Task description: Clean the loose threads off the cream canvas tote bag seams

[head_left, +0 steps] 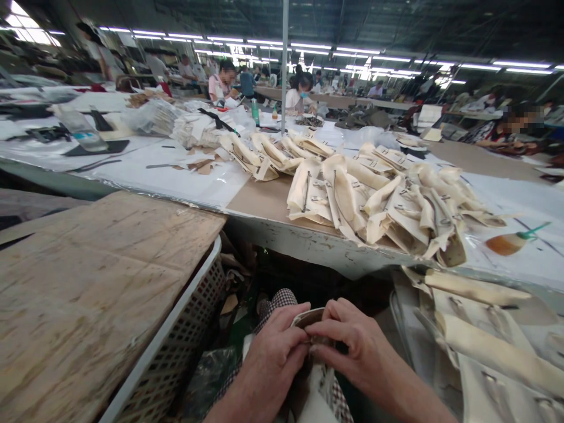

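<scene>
Low in the frame, over my lap, both hands meet on a small cream leather piece (309, 319) with a dark curved rim. My left hand (274, 348) has its fingers curled and pinches the piece's left side. My right hand (352, 341) pinches the right side from above, thumb and fingers pressed together. More of the pale piece (319, 390) hangs down between my wrists over checked trousers. On the long table in front lies a heap of similar cream pieces (396, 202) with metal clips.
A worn plywood board (88, 276) covers a white plastic crate (185, 329) at my left. Another pile of cream pieces (489, 335) lies at my right. A glue bottle (513, 241) lies on the table. A pole (284, 64) stands behind. Several people work at far tables.
</scene>
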